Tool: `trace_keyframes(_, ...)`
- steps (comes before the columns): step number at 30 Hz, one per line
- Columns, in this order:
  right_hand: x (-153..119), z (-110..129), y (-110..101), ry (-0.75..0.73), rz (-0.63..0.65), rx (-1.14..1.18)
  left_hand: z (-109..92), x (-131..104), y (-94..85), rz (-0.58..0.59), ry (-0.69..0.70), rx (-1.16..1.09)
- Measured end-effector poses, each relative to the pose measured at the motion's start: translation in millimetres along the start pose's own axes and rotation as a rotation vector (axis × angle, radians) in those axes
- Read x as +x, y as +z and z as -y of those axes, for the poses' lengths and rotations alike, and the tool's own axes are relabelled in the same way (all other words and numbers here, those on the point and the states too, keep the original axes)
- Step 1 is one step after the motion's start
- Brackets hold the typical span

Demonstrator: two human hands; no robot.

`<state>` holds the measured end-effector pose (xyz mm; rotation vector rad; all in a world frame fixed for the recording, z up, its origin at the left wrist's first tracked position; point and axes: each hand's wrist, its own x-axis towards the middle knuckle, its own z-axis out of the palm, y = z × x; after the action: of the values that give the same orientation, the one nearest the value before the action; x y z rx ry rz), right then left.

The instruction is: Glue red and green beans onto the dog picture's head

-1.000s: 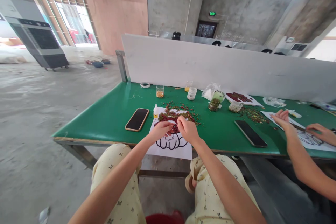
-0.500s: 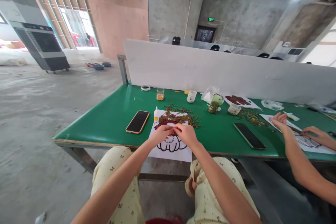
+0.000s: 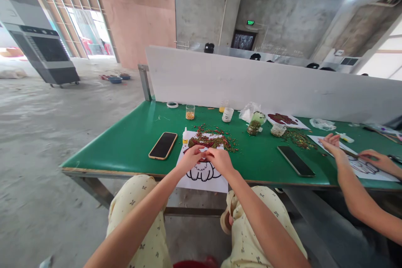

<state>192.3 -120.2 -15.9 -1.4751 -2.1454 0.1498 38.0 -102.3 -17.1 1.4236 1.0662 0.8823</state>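
A white sheet with a black-outlined animal drawing (image 3: 201, 172) lies at the table's front edge, its upper part covered with red and green grains (image 3: 211, 138). Over the middle of the drawing, my left hand (image 3: 192, 158) and my right hand (image 3: 220, 161) meet at the fingertips. Both have bent, closed fingers; whatever is pinched there is too small to make out. A small white glue bottle (image 3: 185, 136) stands upright at the sheet's upper left corner, and loose grains are scattered on the green table beyond the sheet.
Left of the sheet lies a phone (image 3: 163, 145); another phone (image 3: 295, 161) is to the right. Behind stand a cup of yellowish bits (image 3: 190, 112), a white cup (image 3: 228, 114) and a jar of green grains (image 3: 254, 127). A co-worker's hands (image 3: 333, 144) are at the right. A white partition (image 3: 251, 81) borders the back.
My hands stay together over the drawing, with the fingers shifting slightly. The whole view has moved a little, so things appear slightly further left.
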Motion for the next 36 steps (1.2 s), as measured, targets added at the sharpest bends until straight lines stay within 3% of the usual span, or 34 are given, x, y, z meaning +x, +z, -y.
trace_keyframes(5, 0.1, -1.3, -0.3, -0.149, -0.092, 0.071, -5.3, -1.9, 0.2, -0.039, -0.009, -0.036)
trace_keyframes(12, 2.0, -1.6, 1.4, -0.175, -0.179, 0.065, -7.8, -4.0, 0.1, 0.0, -0.019, -0.028)
trace_keyframes(22, 2.0, 1.7, 1.1, -0.167, -0.182, 0.132, 5.1, 5.7, -1.5, 0.006, 0.06, -0.009)
trace_keyframes(30, 2.3, 3.6, -5.0, -0.062, -0.177, 0.274, -8.1, -0.5, -2.6, -0.117, 0.13, -0.007)
trace_keyframes(36, 0.3, 5.3, -6.0, -0.061, -0.166, 0.153, -6.9, 0.5, -1.9, -0.147, 0.144, 0.028)
